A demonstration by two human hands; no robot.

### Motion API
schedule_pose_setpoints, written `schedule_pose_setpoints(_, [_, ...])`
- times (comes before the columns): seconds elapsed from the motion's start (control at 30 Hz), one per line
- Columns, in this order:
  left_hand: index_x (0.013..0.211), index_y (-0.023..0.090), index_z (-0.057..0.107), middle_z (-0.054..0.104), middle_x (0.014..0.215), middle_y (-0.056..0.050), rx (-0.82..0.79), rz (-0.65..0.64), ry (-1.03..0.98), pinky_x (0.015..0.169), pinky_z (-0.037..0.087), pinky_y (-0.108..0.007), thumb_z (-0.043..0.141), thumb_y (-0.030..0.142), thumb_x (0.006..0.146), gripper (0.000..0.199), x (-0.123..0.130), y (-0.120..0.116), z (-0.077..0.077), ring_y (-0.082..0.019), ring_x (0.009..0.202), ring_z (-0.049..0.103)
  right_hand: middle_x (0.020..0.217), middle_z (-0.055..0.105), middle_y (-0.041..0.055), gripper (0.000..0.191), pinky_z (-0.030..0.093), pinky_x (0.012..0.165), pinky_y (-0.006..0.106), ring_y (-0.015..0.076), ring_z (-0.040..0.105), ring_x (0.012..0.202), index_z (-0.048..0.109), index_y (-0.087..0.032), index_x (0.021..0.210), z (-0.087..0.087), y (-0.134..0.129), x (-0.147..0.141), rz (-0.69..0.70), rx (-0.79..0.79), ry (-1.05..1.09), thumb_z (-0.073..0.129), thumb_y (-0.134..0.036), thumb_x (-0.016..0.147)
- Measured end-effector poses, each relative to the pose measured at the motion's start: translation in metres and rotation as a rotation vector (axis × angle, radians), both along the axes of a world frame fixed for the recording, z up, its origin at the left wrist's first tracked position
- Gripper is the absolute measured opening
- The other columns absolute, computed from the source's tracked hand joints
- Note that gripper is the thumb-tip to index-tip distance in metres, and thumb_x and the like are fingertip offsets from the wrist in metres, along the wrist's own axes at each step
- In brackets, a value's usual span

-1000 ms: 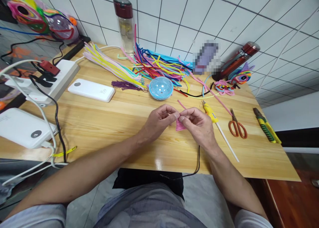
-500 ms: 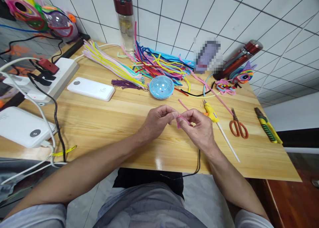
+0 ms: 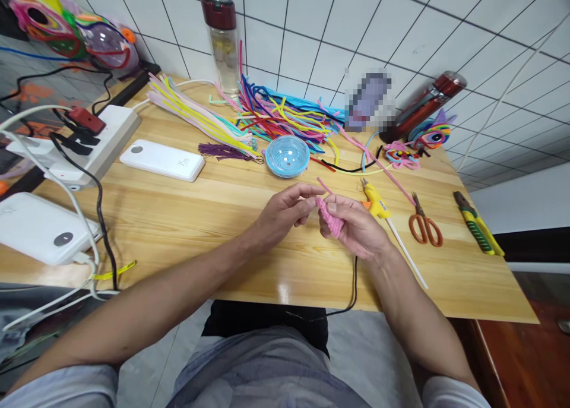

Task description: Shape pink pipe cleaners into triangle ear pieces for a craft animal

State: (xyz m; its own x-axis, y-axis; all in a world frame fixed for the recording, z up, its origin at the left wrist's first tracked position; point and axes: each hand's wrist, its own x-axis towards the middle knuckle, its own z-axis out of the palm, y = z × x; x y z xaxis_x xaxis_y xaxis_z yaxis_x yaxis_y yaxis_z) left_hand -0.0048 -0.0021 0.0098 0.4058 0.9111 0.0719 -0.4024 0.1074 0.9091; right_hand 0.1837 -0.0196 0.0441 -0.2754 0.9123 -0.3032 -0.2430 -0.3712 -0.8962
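A pink cone of coiled pipe cleaner (image 3: 331, 219) is held above the front middle of the table. My right hand (image 3: 356, 221) is closed around it, thumb on top and fingers beneath. At its narrow tip, the thumb and fingers of my left hand (image 3: 289, 209) pinch the pink end. A short pink strand (image 3: 325, 185) sticks out beyond the fingers. Behind my hands stands a blue coiled bowl (image 3: 287, 157). Just right of my right hand lies a yellow hot glue gun (image 3: 377, 200) with a white glue stick (image 3: 407, 255) in its back.
Orange-handled scissors (image 3: 425, 227) and pliers (image 3: 478, 224) lie to the right. Colourful pipe cleaners (image 3: 285, 117) heap along the wall near a glass bottle (image 3: 223, 51) and a red flask (image 3: 423, 106). On the left are power banks (image 3: 162, 160) and a power strip (image 3: 104, 135) with cables.
My right hand has turned, so the pink coil's ribbed side now faces up and more of it shows. My left index finger has stretched out further over the tip.
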Motion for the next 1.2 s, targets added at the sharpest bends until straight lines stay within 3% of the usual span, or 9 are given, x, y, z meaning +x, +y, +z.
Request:
schedule_pose_setpoints(0.17, [0.096, 0.018, 0.075, 0.060, 0.072, 0.004, 0.024, -0.020, 0.022, 0.055, 0.035, -0.024, 0.088, 0.052, 0.086, 0.038, -0.001, 0.000, 0.000, -0.007, 0.058, 0.043, 0.065, 0.062, -0.0051, 0.032, 0.052, 0.049, 0.020, 0.0077, 0.056, 0.050, 0.076, -0.017, 0.087, -0.001, 0.000, 0.002, 0.102, -0.048, 0.131, 0.098, -0.037, 0.075])
schedule_pose_setpoints(0.37, [0.108, 0.021, 0.080, 0.066, 0.082, 0.001, 0.062, -0.055, -0.017, 0.054, 0.034, -0.024, 0.088, 0.051, 0.087, 0.038, -0.002, -0.001, 0.000, -0.007, 0.058, 0.044, 0.066, 0.060, -0.0072, 0.029, 0.052, 0.050, 0.019, 0.0062, 0.052, 0.048, 0.071, -0.018, 0.095, -0.002, -0.001, 0.005, 0.138, -0.120, 0.194, 0.092, -0.032, 0.081])
schedule_pose_setpoints(0.5, [0.094, 0.019, 0.079, 0.065, 0.070, 0.001, 0.022, -0.016, -0.003, 0.054, 0.033, -0.024, 0.089, 0.051, 0.085, 0.035, -0.002, -0.001, 0.001, -0.007, 0.056, 0.043, 0.075, 0.071, 0.0004, 0.040, 0.056, 0.055, 0.025, 0.0129, 0.065, 0.059, 0.074, -0.019, 0.094, -0.002, -0.001, 0.003, 0.101, -0.051, 0.100, 0.091, -0.053, 0.083])
schedule_pose_setpoints(0.63, [0.087, 0.018, 0.078, 0.067, 0.069, 0.001, -0.071, 0.042, 0.018, 0.052, 0.032, -0.024, 0.091, 0.049, 0.079, 0.034, -0.001, 0.000, 0.003, -0.007, 0.054, 0.043, 0.092, 0.077, 0.0061, 0.054, 0.062, 0.071, 0.034, 0.0212, 0.074, 0.081, 0.079, -0.022, 0.099, -0.005, -0.004, 0.002, -0.089, 0.206, -0.084, 0.078, -0.075, 0.087])
schedule_pose_setpoints(0.73, [0.085, 0.018, 0.080, 0.068, 0.072, 0.001, -0.131, 0.056, 0.065, 0.052, 0.032, -0.025, 0.088, 0.050, 0.079, 0.034, -0.002, 0.000, 0.002, -0.007, 0.054, 0.042, 0.091, 0.077, 0.0030, 0.043, 0.057, 0.068, 0.032, 0.0183, 0.068, 0.076, 0.080, -0.024, 0.101, -0.007, -0.007, 0.001, -0.185, 0.370, -0.301, 0.086, -0.063, 0.084])
schedule_pose_setpoints(0.83, [0.082, 0.017, 0.079, 0.067, 0.072, -0.001, -0.148, 0.048, 0.069, 0.053, 0.032, -0.025, 0.082, 0.052, 0.084, 0.036, -0.002, 0.000, 0.001, -0.008, 0.055, 0.044, 0.082, 0.075, 0.0005, 0.027, 0.046, 0.059, 0.028, 0.0134, 0.057, 0.064, 0.080, -0.023, 0.095, -0.007, -0.009, -0.002, -0.197, 0.423, -0.460, 0.088, -0.047, 0.085])
schedule_pose_setpoints(1.0, [0.087, 0.017, 0.077, 0.073, 0.087, -0.002, -0.146, 0.065, 0.029, 0.052, 0.033, -0.024, 0.080, 0.048, 0.085, 0.030, -0.002, 0.000, 0.002, -0.006, 0.055, 0.046, 0.062, 0.061, -0.0051, 0.025, 0.036, 0.054, 0.026, 0.0107, 0.045, 0.055, 0.079, -0.022, 0.090, -0.007, -0.007, -0.005, -0.256, 0.399, -0.427, 0.089, -0.044, 0.083])
schedule_pose_setpoints(1.2, [0.083, 0.018, 0.073, 0.065, 0.073, 0.003, -0.161, 0.071, 0.069, 0.051, 0.032, -0.024, 0.085, 0.040, 0.078, 0.025, -0.001, -0.001, 0.005, -0.006, 0.053, 0.043, 0.065, 0.065, -0.0039, 0.029, 0.040, 0.054, 0.027, 0.0106, 0.047, 0.055, 0.078, -0.022, 0.088, -0.005, -0.008, -0.009, -0.264, 0.424, -0.449, 0.092, -0.046, 0.080])
